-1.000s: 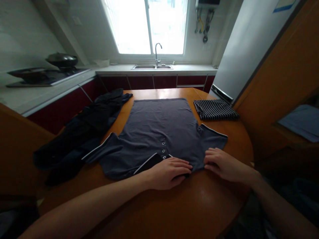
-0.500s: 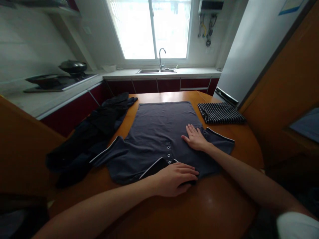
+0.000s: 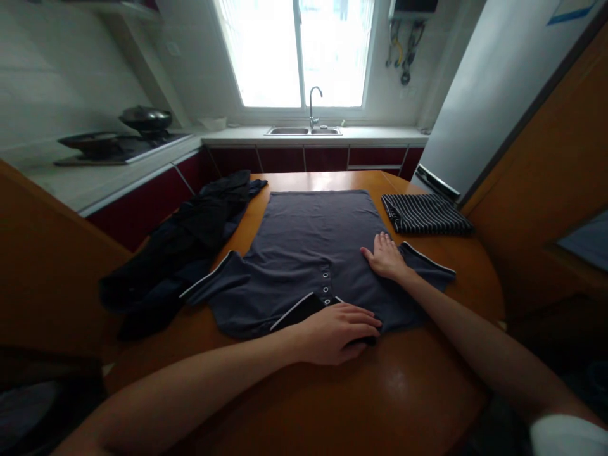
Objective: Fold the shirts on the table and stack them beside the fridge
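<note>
A dark grey polo shirt [image 3: 313, 228] lies spread front up, its collar towards me and hem at the far side. White piping edges its short sleeves and black collar [image 3: 297, 313]; several light ring-like buttons run down the placket. My left hand [image 3: 337, 332] is closed on the right part of the collar, its thumb below and fingers above, hiding that part. Flat on the shirt's right side, close to the right sleeve [image 3: 427, 261], rests my right hand [image 3: 387, 256] with fingers stretched out and thumb apart.
The shirt lies on a round-ended wooden table [image 3: 380, 392]. Dark clothes [image 3: 190, 240] are heaped at the left edge. A folded black-and-white striped cloth [image 3: 427, 214] sits at the back right. Beyond are a sink [image 3: 304, 131], a stove [image 3: 137, 149] and a fridge [image 3: 465, 95].
My right hand has slid a little to the right across the shirt, towards the sleeve. My left hand stays at the collar. The whole view has shifted slightly.
</note>
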`<control>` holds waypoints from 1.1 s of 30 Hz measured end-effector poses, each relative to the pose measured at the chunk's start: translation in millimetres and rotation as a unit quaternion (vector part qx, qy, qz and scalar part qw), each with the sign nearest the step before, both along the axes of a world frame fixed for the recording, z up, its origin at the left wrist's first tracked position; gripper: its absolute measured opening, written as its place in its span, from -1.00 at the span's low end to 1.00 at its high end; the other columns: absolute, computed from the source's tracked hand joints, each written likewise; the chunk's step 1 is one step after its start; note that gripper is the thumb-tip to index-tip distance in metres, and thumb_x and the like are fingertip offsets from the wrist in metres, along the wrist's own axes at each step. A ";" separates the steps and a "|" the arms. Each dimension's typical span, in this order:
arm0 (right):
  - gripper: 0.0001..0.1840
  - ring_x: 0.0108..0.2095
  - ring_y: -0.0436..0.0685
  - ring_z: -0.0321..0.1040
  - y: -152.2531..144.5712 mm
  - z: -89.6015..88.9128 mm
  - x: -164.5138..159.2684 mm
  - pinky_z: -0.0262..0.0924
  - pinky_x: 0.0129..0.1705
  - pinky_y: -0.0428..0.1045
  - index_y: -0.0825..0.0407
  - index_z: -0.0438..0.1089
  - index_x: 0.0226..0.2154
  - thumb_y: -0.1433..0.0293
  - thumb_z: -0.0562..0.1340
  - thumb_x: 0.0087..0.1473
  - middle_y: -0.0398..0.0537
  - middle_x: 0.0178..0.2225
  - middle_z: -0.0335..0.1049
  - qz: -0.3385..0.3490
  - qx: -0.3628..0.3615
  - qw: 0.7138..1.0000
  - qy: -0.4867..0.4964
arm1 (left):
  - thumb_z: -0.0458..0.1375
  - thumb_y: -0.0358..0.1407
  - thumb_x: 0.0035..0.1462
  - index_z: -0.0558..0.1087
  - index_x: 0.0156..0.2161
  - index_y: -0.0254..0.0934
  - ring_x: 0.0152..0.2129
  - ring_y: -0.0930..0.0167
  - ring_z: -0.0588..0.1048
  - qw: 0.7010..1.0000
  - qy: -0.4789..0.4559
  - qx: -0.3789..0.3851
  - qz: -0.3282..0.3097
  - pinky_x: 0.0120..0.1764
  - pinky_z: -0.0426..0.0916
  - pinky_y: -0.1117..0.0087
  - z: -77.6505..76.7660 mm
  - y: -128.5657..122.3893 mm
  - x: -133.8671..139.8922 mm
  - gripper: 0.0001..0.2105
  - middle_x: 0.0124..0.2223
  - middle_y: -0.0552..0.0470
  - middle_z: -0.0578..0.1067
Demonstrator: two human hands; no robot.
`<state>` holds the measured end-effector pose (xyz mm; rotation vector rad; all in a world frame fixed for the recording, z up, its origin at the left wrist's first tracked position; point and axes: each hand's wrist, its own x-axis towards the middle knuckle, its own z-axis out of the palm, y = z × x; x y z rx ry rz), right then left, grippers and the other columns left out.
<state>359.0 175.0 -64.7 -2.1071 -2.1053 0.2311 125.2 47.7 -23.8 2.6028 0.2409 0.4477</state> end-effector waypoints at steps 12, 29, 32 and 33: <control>-0.14 0.44 0.36 -0.32 -16.4 -5.6 -11.5 -0.28 0.40 0.24 0.27 -0.05 0.39 -0.03 -0.07 0.32 0.33 0.44 -0.21 0.117 0.007 0.993 0.019 | 0.14 -0.18 0.33 0.33 0.26 -0.23 0.27 0.18 0.29 0.999 0.030 -0.010 -0.025 0.31 0.15 0.10 13.4 -8.4 -4.4 -0.55 0.30 -0.18 0.35; -0.22 0.43 0.39 -0.27 -27.6 9.2 -22.3 -0.24 0.39 0.25 0.36 0.00 0.37 0.12 -0.02 0.33 0.40 0.42 -0.19 0.117 0.022 0.993 -0.004 | -0.20 -0.11 0.46 0.03 0.43 -0.12 0.41 0.12 -0.11 0.916 0.173 0.079 0.353 0.32 -0.16 -0.18 -22.8 100.7 -56.9 -0.49 0.47 -0.09 -0.02; -0.30 0.44 0.32 -0.29 -39.6 15.5 -38.5 -0.26 0.40 0.25 0.28 0.01 0.38 0.20 -0.08 0.35 0.28 0.44 -0.19 0.178 0.061 0.982 0.007 | -0.22 -0.11 0.46 -0.06 0.45 -0.20 0.42 0.15 -0.17 0.921 0.201 0.071 0.327 0.33 -0.20 -0.14 -17.7 98.1 -53.2 -0.46 0.48 -0.11 -0.09; -0.31 0.44 0.30 -0.29 -41.9 17.0 -44.5 -0.26 0.40 0.25 0.26 0.00 0.39 0.21 -0.09 0.35 0.24 0.44 -0.20 0.209 0.062 0.976 0.014 | -0.23 -0.10 0.46 -0.09 0.46 -0.23 0.42 0.16 -0.19 0.921 0.218 0.061 0.317 0.33 -0.20 -0.13 -16.0 100.6 -52.8 -0.44 0.48 -0.12 -0.12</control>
